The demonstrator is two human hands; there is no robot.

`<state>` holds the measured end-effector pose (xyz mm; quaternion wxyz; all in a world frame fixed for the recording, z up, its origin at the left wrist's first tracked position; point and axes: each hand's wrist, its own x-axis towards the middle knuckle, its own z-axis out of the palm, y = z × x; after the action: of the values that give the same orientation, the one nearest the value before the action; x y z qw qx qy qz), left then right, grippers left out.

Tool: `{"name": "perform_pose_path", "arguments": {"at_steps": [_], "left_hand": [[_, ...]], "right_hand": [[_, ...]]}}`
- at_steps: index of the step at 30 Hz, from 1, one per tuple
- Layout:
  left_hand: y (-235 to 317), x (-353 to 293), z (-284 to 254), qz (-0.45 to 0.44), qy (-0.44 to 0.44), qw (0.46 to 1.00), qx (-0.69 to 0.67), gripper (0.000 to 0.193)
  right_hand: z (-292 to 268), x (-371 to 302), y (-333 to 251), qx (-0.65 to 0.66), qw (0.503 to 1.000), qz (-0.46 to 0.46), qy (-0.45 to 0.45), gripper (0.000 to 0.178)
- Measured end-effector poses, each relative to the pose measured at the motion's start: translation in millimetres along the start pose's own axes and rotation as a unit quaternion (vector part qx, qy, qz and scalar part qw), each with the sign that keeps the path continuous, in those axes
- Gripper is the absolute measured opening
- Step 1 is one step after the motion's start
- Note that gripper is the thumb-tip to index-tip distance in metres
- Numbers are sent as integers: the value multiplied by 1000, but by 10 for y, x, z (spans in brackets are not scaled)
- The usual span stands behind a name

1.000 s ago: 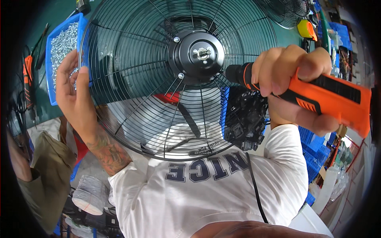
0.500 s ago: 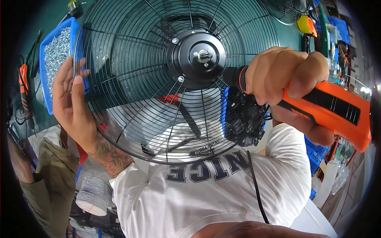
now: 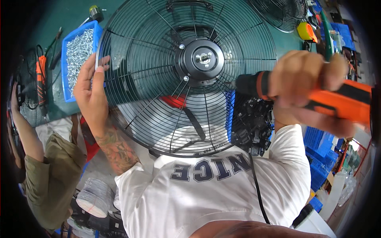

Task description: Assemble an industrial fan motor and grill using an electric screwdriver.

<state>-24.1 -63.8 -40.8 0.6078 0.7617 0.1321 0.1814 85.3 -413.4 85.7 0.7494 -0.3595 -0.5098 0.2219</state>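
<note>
A round black wire fan guard (image 3: pixel 154 99) with a black motor (image 3: pixel 203 59) at its centre stands in front of me. Bright screw heads show on the left side of the motor's mount. My left hand (image 3: pixel 92 85) is closed round the guard's left rim, thumb on the near side. In my right hand (image 3: pixel 305 79) is an orange and black electric screwdriver (image 3: pixel 343 101), slightly blurred. Its black nose and bit point left, toward the motor's lower right edge; whether the bit touches a screw I cannot make out.
A blue tray (image 3: pixel 97 39) of silver screws sits left of the guard on the green table (image 3: pixel 51 20). Another orange screwdriver (image 3: pixel 41 79) lies farther left, near a co-worker's arm (image 3: pixel 25 127). Black parts (image 3: pixel 252 119) are below right; an orange-yellow tape roll (image 3: pixel 305 31) is far right.
My right hand and the screwdriver have moved right, drawing the nose back from the motor. The tray, left hand and guard's left rim appear farther right in view. Both grips remain.
</note>
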Motion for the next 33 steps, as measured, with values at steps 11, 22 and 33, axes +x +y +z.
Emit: {"name": "perform_pose_path", "arguments": {"at_steps": [11,22,33], "left_hand": [[-58,2,-59,1,-27,998,54,37],[38,-56,-42,-7,-18,994,107,37],[88,-33,-8,1,-19,991,133,38]], "right_hand": [[-580,-28,654,-373,889,-56,259,36],[-296,138,501,-193,916,23,350,33],[-278,161,501,-220,910,-21,349,39]]}}
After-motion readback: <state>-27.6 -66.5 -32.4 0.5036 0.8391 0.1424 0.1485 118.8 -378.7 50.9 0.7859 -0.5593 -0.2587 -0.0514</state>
